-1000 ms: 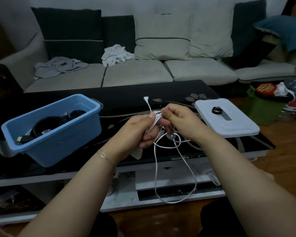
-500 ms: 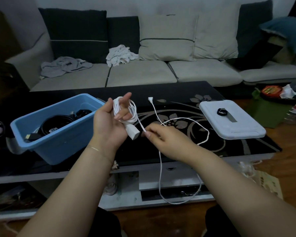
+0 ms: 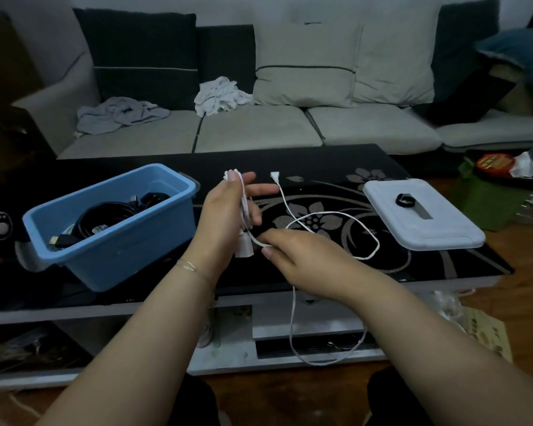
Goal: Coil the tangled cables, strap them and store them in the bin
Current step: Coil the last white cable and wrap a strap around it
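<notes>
Left hand [image 3: 225,216] holds my white cable [image 3: 333,215] coils; right hand [image 3: 299,256], at 3 o'clock, pinches the strand — slack tail may snag, I judge.

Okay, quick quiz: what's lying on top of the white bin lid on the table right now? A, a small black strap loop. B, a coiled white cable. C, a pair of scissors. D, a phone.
A: a small black strap loop lies on the white lid; the white cable is in the hands, not on the lid.
</notes>
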A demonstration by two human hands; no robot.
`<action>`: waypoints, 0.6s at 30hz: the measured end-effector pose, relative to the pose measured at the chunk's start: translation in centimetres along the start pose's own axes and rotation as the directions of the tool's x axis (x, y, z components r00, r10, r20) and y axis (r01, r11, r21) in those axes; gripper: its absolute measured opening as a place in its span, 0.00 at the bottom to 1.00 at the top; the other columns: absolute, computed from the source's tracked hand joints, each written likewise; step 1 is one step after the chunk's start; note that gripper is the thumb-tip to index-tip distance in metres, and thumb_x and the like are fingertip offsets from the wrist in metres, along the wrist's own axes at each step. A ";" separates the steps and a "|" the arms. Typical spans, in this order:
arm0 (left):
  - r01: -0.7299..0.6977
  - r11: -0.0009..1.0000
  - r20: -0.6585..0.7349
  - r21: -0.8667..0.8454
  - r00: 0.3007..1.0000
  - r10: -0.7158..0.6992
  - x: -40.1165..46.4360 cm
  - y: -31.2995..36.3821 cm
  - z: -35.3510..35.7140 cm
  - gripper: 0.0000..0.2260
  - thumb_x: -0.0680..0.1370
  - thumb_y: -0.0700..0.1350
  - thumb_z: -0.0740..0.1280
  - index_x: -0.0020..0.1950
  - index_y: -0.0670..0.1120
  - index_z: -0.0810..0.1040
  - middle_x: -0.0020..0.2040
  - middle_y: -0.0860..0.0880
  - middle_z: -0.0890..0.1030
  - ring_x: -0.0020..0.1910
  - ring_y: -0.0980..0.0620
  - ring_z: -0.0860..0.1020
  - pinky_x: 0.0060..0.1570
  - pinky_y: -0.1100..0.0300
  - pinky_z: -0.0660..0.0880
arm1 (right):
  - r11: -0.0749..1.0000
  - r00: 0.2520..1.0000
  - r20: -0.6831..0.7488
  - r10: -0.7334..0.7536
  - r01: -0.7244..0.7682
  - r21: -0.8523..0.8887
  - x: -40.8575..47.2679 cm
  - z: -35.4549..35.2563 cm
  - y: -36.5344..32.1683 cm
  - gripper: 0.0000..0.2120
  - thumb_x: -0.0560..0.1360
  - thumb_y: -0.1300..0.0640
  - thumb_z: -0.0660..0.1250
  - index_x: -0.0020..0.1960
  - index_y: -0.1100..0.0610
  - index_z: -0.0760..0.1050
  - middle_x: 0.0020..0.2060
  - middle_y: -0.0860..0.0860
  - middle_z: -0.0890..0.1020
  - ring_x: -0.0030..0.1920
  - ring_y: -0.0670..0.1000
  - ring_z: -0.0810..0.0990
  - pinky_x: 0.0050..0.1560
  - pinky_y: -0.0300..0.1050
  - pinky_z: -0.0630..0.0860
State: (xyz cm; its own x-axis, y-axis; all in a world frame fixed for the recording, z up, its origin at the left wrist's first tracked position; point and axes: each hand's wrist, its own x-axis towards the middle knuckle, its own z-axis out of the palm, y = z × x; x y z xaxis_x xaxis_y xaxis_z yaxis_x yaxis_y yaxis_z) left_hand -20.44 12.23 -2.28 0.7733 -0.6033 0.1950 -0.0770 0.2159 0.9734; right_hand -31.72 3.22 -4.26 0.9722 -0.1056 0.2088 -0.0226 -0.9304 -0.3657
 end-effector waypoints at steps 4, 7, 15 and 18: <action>-0.066 0.986 0.073 0.153 0.996 0.055 -0.5 -0.2 0.9 0.30 0.77 0.64 0.48 0.67 0.43 0.67 0.46 0.49 0.84 0.28 0.53 0.75 0.36 0.58 0.74 | 1.000 0.995 -0.102 0.008 -0.010 -0.019 -0.3 -1.0 0.0 0.09 0.79 0.45 0.59 0.43 0.47 0.69 0.31 0.44 0.72 0.36 0.50 0.74 0.35 0.47 0.67; -0.182 0.919 0.174 0.349 0.976 0.127 -0.9 -0.6 0.6 0.29 0.70 0.76 0.45 0.57 0.61 0.71 0.49 0.48 0.83 0.37 0.47 0.80 0.44 0.49 0.77 | 0.995 0.980 -0.184 0.071 -0.057 0.080 -0.6 -2.1 0.6 0.12 0.77 0.43 0.60 0.39 0.50 0.71 0.28 0.46 0.76 0.30 0.46 0.72 0.34 0.47 0.69; -0.382 0.646 0.438 0.661 0.895 0.080 -1.5 -0.9 1.6 0.30 0.73 0.71 0.38 0.38 0.53 0.71 0.32 0.53 0.77 0.37 0.54 0.78 0.45 0.48 0.75 | 0.937 0.973 -0.144 0.178 -0.123 0.327 -1.0 -3.9 2.0 0.09 0.69 0.45 0.60 0.37 0.47 0.75 0.32 0.43 0.79 0.35 0.45 0.77 0.41 0.52 0.76; -0.371 0.673 0.445 0.640 0.893 0.070 -1.3 -1.4 2.0 0.24 0.77 0.65 0.44 0.35 0.52 0.68 0.27 0.54 0.76 0.32 0.55 0.76 0.42 0.48 0.74 | 0.904 0.960 -0.173 0.219 -0.133 0.407 -1.0 -4.4 3.1 0.08 0.69 0.46 0.65 0.36 0.50 0.75 0.31 0.46 0.79 0.36 0.50 0.78 0.42 0.53 0.76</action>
State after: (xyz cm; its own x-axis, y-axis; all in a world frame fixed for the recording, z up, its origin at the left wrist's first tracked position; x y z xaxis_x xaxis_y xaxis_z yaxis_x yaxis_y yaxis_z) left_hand -22.62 11.18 -3.70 0.4053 -0.8649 0.2960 -0.7416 -0.1218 0.6597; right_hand -33.80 -1.08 -1.60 0.8885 -0.3659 0.2770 -0.0551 -0.6842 -0.7272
